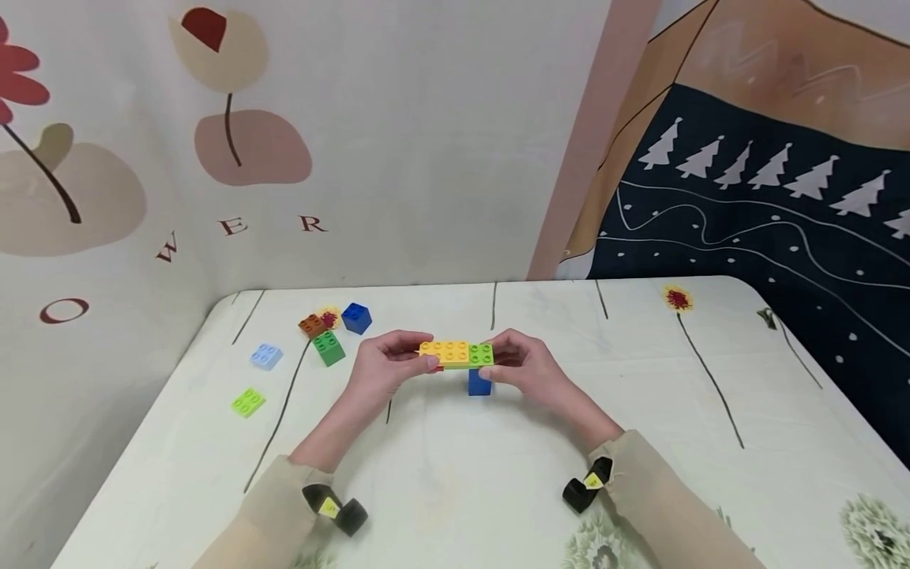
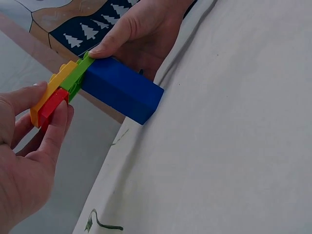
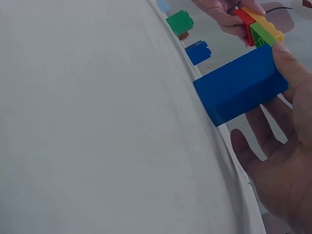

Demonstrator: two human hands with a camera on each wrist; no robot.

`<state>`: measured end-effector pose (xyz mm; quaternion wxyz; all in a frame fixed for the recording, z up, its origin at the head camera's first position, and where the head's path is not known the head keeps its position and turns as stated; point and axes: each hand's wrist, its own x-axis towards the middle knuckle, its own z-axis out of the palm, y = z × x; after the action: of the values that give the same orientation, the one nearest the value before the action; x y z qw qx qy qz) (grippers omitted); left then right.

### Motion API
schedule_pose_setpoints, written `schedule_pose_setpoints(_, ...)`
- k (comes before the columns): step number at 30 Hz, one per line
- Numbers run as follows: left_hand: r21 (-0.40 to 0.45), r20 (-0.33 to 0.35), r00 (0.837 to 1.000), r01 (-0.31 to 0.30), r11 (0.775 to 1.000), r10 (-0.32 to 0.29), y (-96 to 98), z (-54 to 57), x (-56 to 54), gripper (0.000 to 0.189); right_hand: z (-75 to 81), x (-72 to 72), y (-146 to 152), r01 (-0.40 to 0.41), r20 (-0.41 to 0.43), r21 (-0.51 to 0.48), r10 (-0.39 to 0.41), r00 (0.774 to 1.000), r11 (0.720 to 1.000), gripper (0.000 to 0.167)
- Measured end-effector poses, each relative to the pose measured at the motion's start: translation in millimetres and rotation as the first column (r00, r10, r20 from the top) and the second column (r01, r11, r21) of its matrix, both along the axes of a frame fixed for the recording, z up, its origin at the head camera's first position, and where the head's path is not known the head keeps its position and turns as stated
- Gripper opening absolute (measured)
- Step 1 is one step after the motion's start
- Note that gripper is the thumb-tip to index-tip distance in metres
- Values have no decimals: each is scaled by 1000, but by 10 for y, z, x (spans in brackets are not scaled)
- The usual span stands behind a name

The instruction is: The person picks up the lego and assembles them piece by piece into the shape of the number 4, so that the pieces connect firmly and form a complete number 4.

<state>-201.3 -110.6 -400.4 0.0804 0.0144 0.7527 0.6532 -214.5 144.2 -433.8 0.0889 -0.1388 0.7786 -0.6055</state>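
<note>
Item 1: joined block piece point(image 1: 465, 357), 1 pc., mid-table betw. both hands. Parts I count: 1 yellow block point(image 1: 444, 350), 1 green block point(image 1: 480, 354) at R end, 1 red block point(image 2: 52, 103) under yellow, 1 blue column point(image 1: 479, 384) below green; seam suggests 2 blocks. Base touching table point(image 1: 441, 490) or not: can't tell on my feed.

Hands, 2: L hand point(image 1: 384, 363) pinches yellow/red end; R hand point(image 1: 532, 365) pinches green end, thumb at column's top. Opp. ends gripped, prob. for steadiness.

Loose, L side, 5 pcs.: 1 brown block point(image 1: 312, 325), 1 loose green block point(image 1: 329, 348) just beside it, 1 loose blue block point(image 1: 357, 318) far, 1 light-blue block point(image 1: 266, 356), 1 lime block point(image 1: 248, 402) nearest. Prob. lying there so hands have room.
</note>
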Motion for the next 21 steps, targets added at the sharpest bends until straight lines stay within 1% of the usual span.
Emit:
schedule_pose_setpoints(6,8,-7,1000,-11,1000,11,-4,5,18,37,7,-2,2,-6,1,-1,6,1000,1000,32)
schedule_pose_setpoints(13,3,-11,1000,-22,1000,22,1,10,32,37,9,0,2,-6,-4,3,6,1000,1000,32)
schedule_pose_setpoints(21,21,-8,999,-34,999,34,4,-40,23,40,59,13,-7,-12,-2,20,12,1000,1000,32)
